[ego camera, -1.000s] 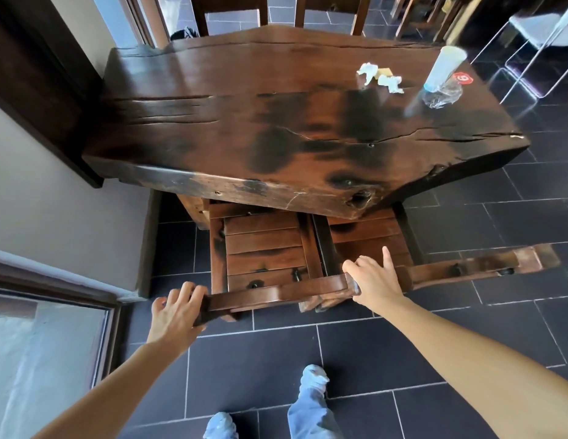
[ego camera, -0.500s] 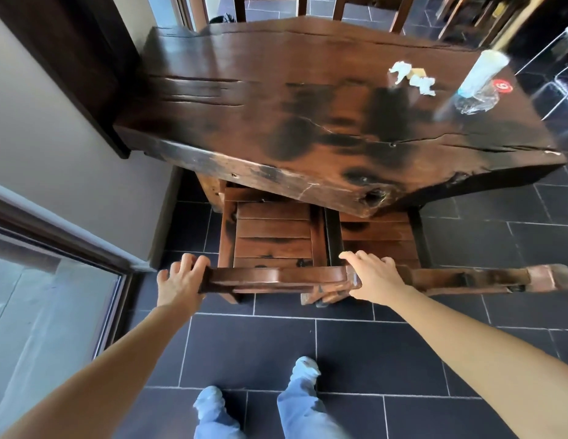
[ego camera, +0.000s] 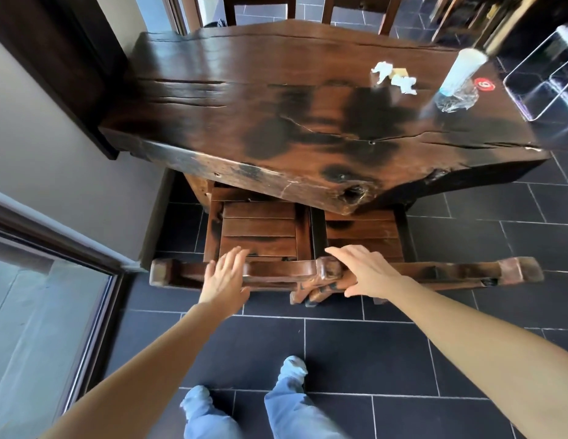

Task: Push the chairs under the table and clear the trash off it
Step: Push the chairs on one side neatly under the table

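A thick dark wooden table (ego camera: 276, 99) fills the upper view. Two wooden chairs stand side by side at its near edge, seats partly under the top: the left chair (ego camera: 260, 229) and the right chair (ego camera: 362, 229). My left hand (ego camera: 225, 277) lies flat with straight fingers over the left chair's top rail. My right hand (ego camera: 365, 270) rests open on the right chair's rail where the two backs meet. On the far right of the table lie crumpled white tissues (ego camera: 393, 78), a pale cup (ego camera: 460, 71) and crumpled clear plastic (ego camera: 457, 99).
A wall and a glass door (ego camera: 38, 327) close off the left side. Two more chair backs (ego camera: 260, 7) stand at the table's far edge. A clear acrylic chair (ego camera: 549, 77) stands at the right. Dark floor tiles (ego camera: 339, 353) lie under my feet.
Both chairs have slid further under the table. My left hand has let go of the rail's end, moved right and opened flat. My right hand has flattened on the rail.
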`<state>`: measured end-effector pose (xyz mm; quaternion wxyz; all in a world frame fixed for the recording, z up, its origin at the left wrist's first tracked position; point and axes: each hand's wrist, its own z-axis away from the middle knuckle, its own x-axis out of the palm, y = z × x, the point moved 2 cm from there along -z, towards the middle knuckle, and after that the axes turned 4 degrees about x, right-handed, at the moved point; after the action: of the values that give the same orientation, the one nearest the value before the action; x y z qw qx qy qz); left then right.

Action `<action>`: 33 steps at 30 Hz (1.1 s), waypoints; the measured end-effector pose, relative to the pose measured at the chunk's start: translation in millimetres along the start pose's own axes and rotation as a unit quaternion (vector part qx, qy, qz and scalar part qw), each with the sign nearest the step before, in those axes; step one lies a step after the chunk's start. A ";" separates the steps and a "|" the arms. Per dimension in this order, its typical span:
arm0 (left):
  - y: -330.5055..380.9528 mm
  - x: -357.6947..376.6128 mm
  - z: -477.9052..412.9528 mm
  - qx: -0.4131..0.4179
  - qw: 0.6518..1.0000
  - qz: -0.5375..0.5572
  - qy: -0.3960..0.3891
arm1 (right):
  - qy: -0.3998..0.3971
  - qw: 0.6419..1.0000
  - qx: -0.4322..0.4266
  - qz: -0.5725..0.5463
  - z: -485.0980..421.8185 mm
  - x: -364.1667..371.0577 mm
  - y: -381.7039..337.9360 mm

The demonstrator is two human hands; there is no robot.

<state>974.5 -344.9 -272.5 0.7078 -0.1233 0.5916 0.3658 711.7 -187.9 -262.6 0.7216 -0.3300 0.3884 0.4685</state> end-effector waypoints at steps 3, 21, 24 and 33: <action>34.6 8.4 -15.8 0.092 0.993 0.004 -0.067 | 0.003 0.999 -0.013 0.037 -3.7 7.4 -1.3; 135.4 47.5 -84.0 -0.061 0.957 0.231 -0.166 | 0.046 0.994 -0.075 0.060 -8.0 15.5 11.7; 138.7 41.5 -82.5 -0.051 0.962 0.217 -0.160 | 0.118 0.992 0.043 -0.028 4.2 25.3 18.9; 144.4 35.9 -81.8 -0.014 0.971 0.184 -0.150 | 0.144 0.964 0.160 -0.158 11.5 35.1 12.4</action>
<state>818.6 -279.9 -290.6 0.7074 0.0336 0.4859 0.5122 712.2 -159.3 -289.0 0.7662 -0.3319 0.5008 0.2278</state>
